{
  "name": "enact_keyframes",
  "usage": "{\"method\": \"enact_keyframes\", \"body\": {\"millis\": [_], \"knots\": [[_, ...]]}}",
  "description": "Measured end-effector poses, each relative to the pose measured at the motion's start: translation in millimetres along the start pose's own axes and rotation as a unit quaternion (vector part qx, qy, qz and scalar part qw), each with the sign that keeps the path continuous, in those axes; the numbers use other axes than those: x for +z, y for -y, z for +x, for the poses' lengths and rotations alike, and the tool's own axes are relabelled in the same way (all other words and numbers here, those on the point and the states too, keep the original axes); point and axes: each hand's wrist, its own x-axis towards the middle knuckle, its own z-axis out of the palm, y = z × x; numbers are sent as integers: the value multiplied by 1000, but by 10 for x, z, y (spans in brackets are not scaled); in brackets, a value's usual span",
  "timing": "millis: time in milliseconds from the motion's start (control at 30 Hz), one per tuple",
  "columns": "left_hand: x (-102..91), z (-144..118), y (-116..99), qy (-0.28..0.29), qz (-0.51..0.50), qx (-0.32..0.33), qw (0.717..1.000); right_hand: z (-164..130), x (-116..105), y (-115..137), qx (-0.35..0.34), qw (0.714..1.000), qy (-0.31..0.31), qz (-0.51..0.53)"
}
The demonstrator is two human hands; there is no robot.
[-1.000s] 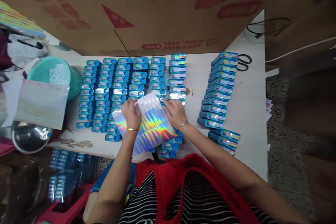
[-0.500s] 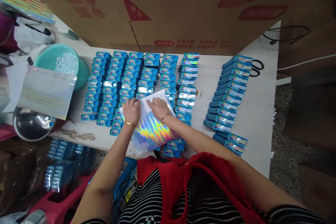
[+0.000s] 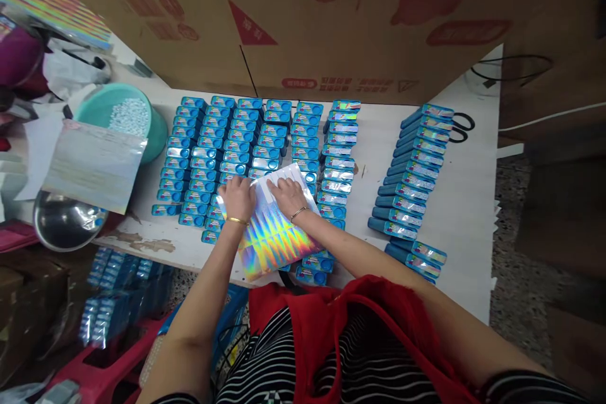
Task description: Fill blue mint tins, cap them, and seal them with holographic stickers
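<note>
A shiny holographic sticker sheet point(image 3: 272, 237) lies at a slant over rows of small blue boxes point(image 3: 201, 185) on the table. My left hand point(image 3: 238, 199) is closed on the sheet's upper left part, its fingers curled near the edge. At the upper middle, my right hand point(image 3: 288, 197) has its fingers bent and pressed together on the same sheet, beside a pale bare strip. Whether a loose sticker is between those fingertips is too small to see. Boxes in the row point(image 3: 337, 175) just right of the sheet carry shiny labels on their ends.
A large cardboard box point(image 3: 331, 25) walls off the table's back. To the right stand a slanted row of labelled blue boxes point(image 3: 411, 170) and black-handled scissors point(image 3: 461, 127). At left are a teal bucket point(image 3: 158, 132) of small pale pieces, a backing sheet point(image 3: 95, 164) and a metal bowl point(image 3: 66, 227).
The view has shifted slightly, and the sheet's rainbow glare has changed. Both hands keep nearly the same place on the sheet.
</note>
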Motion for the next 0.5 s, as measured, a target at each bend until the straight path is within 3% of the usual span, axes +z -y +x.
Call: {"method": "enact_keyframes", "body": {"millis": [300, 500], "knots": [[-67, -17, 0, 36, 8, 80, 996, 11, 67, 3, 1, 1000, -12, 1], [-154, -348, -80, 13, -79, 71, 994, 27, 69, 3, 4, 1000, -14, 14]]}}
